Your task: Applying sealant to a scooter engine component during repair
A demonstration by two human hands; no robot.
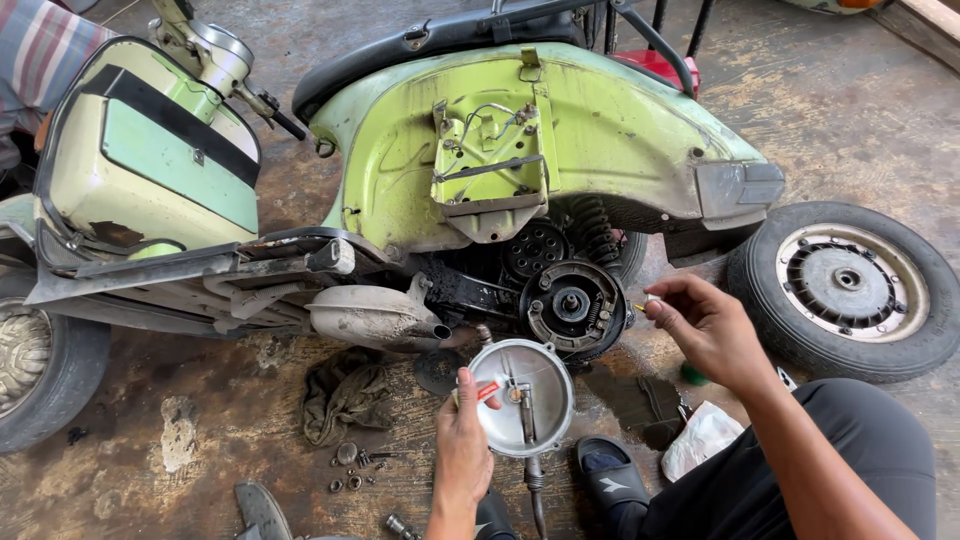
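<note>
My left hand (462,450) grips the rim of a round silver metal cover plate (535,385), and a small red-and-white tube is pressed under its fingers against the plate. My right hand (705,325) is raised to the right of the bare rear brake hub (573,305) and pinches a small pale part between thumb and fingers. The hub sits on a pale green scooter (600,140) with its rear wheel off. That removed wheel (850,285) lies flat on the floor at the right.
A dirty rag (345,395) and several small nuts and washers (350,468) lie on the stained concrete floor. A white plastic bag (700,440) lies by my knee. My black sandal (610,480) is below the plate. The exhaust muffler (370,315) hangs low. Another person's striped sleeve (35,50) shows top left.
</note>
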